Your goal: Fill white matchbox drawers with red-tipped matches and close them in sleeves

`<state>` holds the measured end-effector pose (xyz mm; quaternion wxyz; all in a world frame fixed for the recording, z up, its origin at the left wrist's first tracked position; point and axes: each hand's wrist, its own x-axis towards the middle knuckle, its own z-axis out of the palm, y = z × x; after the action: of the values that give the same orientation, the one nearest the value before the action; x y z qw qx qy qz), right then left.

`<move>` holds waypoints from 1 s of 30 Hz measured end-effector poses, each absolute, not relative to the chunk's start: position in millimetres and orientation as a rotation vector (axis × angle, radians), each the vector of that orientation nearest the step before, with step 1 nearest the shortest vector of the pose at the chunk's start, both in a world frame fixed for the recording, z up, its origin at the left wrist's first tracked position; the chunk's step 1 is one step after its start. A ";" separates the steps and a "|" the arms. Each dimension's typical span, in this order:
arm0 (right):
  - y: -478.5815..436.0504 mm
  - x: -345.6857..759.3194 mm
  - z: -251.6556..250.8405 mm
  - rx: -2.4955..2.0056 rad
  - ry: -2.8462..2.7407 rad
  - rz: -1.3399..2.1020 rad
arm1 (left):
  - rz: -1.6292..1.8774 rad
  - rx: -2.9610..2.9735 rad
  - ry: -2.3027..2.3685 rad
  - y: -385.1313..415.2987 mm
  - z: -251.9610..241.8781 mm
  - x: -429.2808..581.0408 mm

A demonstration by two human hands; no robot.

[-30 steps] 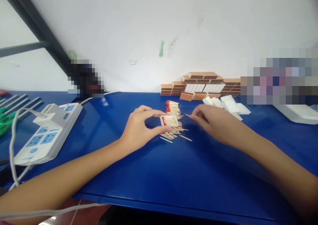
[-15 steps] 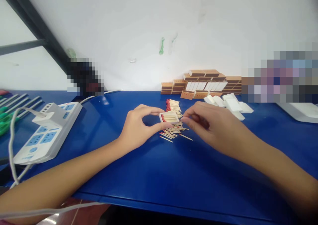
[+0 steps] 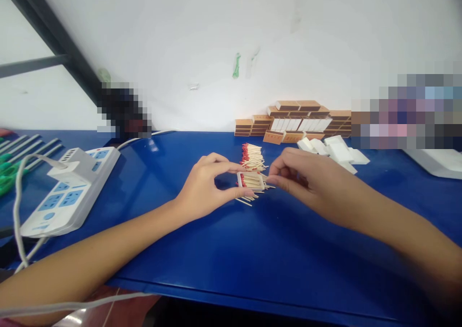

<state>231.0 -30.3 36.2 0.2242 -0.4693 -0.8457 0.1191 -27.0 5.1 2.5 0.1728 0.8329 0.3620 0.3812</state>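
Observation:
My left hand (image 3: 204, 187) pinches a small white matchbox tray (image 3: 250, 180) between thumb and forefinger; the tray is partly filled with red-tipped matches. It is held just over a loose pile of matches (image 3: 252, 159) on the blue table (image 3: 231, 250). My right hand (image 3: 306, 180) has its fingers pressed together at the tray's right end, touching the matches there. Whether it holds a match is hidden by the fingers.
Brown matchbox sleeves (image 3: 296, 120) are stacked against the white wall. Empty white trays (image 3: 335, 149) lie to their right front. A white power strip (image 3: 68, 187) with a plug and cable sits at the left, green-handled tools (image 3: 10, 173) beyond it. A white box (image 3: 436, 161) is far right.
My right hand carried a single match from the right to the tray. Both hands and the tray have shifted slightly nearer to me over the pile.

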 end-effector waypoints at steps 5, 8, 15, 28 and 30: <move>-35.0 216.1 24.5 -1.132 -2.363 0.114 | 1.091 2.353 0.939 -0.1 4.2 -25.3; -36.4 214.9 27.3 -1.118 -2.314 0.034 | 1.110 2.293 0.928 2.6 4.7 -25.7; -26.2 224.3 33.3 -1.235 -2.249 0.035 | 1.207 2.131 1.064 11.4 7.2 -27.1; -43.5 190.9 3.8 -1.203 -2.414 0.401 | 1.300 2.201 1.136 14.3 6.6 -28.2; -42.1 191.2 2.2 -1.220 -2.401 0.372 | 1.294 2.213 1.126 13.4 6.9 -27.7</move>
<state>191.2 -42.1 2.2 0.2098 -0.4388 -0.8634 0.1340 -27.7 13.4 6.9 0.1698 0.7788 0.3964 0.4555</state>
